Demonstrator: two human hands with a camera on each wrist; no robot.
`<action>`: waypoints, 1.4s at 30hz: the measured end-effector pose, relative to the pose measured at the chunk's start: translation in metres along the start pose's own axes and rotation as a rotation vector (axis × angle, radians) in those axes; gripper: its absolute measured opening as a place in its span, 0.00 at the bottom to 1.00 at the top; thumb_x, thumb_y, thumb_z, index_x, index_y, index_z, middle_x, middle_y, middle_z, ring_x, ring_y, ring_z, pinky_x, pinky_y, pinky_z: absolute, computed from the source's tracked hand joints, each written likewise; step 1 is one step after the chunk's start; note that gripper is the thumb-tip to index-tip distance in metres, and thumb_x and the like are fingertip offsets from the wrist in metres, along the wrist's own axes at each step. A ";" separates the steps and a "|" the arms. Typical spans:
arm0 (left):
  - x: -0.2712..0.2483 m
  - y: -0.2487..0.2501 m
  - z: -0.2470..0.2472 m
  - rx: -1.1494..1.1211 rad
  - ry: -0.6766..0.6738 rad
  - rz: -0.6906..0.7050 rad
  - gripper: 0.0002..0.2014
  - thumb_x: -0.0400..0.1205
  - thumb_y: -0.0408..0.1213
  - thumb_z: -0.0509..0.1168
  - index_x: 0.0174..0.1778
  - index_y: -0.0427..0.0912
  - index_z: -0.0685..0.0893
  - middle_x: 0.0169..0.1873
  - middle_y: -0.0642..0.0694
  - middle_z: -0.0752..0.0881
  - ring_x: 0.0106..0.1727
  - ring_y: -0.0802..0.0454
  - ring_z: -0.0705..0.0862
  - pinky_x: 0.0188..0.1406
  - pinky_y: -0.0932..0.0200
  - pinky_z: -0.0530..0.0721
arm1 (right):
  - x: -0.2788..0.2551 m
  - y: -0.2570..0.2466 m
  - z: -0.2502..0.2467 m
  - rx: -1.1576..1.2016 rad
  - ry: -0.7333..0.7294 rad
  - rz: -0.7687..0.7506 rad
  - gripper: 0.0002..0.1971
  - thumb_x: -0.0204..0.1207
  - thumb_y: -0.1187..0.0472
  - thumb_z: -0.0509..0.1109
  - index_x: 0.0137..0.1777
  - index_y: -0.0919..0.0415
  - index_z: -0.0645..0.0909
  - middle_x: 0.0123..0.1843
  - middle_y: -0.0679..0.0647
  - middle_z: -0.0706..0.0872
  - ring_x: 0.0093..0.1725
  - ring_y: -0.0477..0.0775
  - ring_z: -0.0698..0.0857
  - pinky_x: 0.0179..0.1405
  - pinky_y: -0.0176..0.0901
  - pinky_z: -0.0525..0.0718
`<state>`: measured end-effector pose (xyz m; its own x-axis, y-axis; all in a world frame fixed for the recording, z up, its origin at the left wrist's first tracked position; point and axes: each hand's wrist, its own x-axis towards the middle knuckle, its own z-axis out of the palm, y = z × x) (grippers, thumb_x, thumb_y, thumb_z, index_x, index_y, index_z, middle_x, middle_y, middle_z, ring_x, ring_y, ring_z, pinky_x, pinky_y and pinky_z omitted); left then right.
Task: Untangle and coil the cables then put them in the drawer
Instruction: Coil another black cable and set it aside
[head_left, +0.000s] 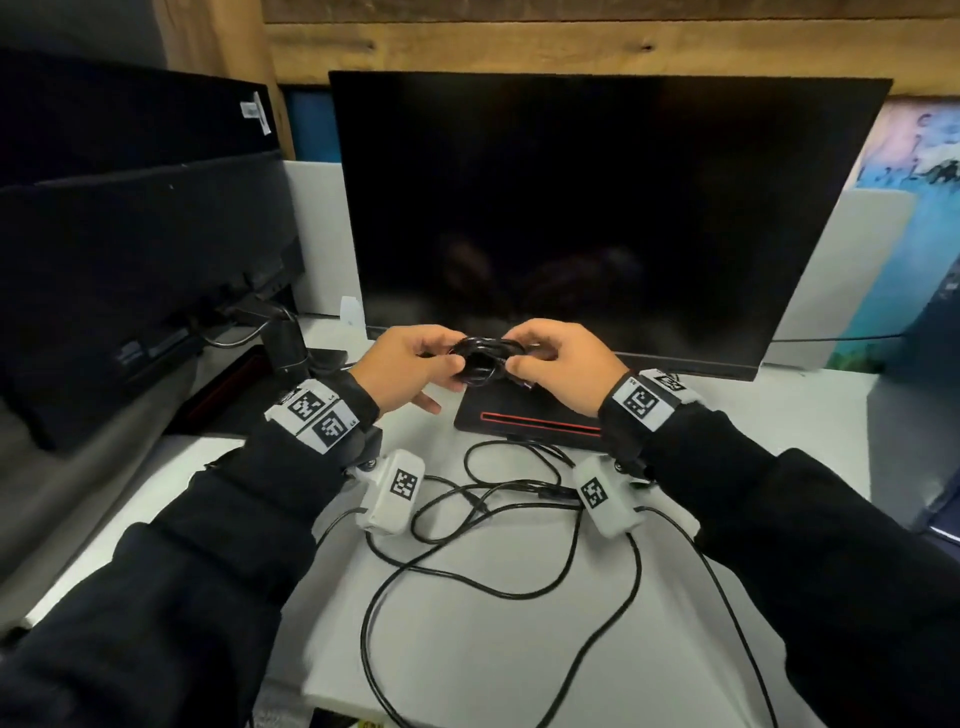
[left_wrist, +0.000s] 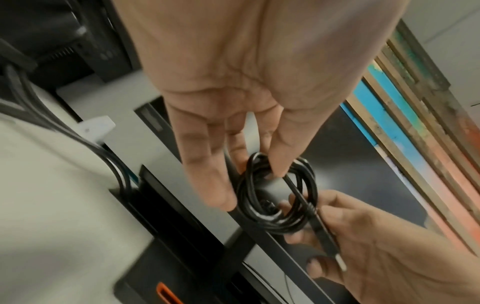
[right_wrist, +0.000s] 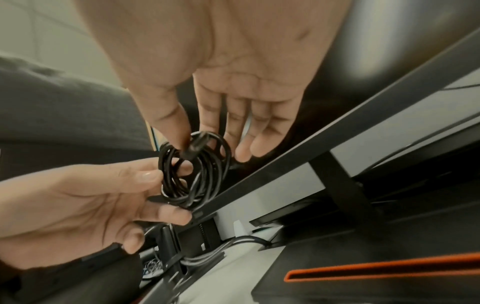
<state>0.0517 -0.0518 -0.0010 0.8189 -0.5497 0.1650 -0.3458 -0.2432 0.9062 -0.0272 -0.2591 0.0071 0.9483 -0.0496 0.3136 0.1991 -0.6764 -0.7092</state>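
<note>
Two hands hold one small black coil (head_left: 480, 359) in the air above the far middle of a white worktop (head_left: 467, 649), just in front of a dark monitor (head_left: 597, 208). The left hand (head_left: 410, 366) pinches the coil's left side between thumb and fingers, its other fingers loosely spread. The right hand (head_left: 558, 364) grips the coil's right side, thumb and forefinger closed on the loose end and its plug (left_wrist: 326, 238), which lies across the loops. The step in hand looks like finishing this coil. To do it well, the left hand should keep all loops pinched flat together so none springs open, while the right hand passes the plug end through or round the bundle, snug but without kinking the cord at the plug. On the worktop, near its front middle below the wrists, more black cable (head_left: 498, 587) lies in loose crossing loops; it seems to be at least one cable, but how many cannot be told, and thin leads from the wrist cameras run among them. The count: two hands, one finished or nearly finished coil, one monitor straight ahead on one black stand base (head_left: 524, 410) with a red stripe, and a second dark screen (head_left: 140, 249) at the worktop's left edge. No drawer shows in any view, so the coil is well short of its final place
</note>
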 end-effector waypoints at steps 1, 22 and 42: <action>-0.001 -0.005 -0.009 0.024 0.007 -0.008 0.12 0.84 0.30 0.68 0.60 0.47 0.88 0.51 0.42 0.92 0.50 0.48 0.92 0.33 0.54 0.90 | 0.008 -0.002 0.008 -0.030 -0.016 -0.001 0.07 0.77 0.59 0.76 0.54 0.52 0.87 0.45 0.51 0.91 0.45 0.49 0.89 0.49 0.39 0.84; -0.014 -0.084 -0.060 0.543 0.042 -0.330 0.14 0.79 0.25 0.67 0.50 0.48 0.91 0.34 0.54 0.84 0.34 0.57 0.80 0.33 0.72 0.74 | 0.105 0.004 0.140 -0.440 -0.412 -0.009 0.08 0.69 0.65 0.81 0.44 0.52 0.91 0.46 0.46 0.89 0.46 0.51 0.88 0.47 0.39 0.87; -0.020 -0.029 -0.021 0.372 -0.023 -0.099 0.07 0.83 0.31 0.68 0.42 0.46 0.89 0.43 0.48 0.91 0.31 0.62 0.83 0.37 0.70 0.83 | 0.014 0.001 0.026 -0.359 -0.360 -0.046 0.08 0.78 0.56 0.74 0.55 0.48 0.89 0.49 0.42 0.90 0.49 0.42 0.87 0.51 0.35 0.84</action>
<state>0.0547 -0.0173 -0.0224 0.8474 -0.5262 0.0711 -0.4119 -0.5671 0.7133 -0.0069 -0.2409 -0.0054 0.9782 0.1996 0.0575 0.2051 -0.8850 -0.4181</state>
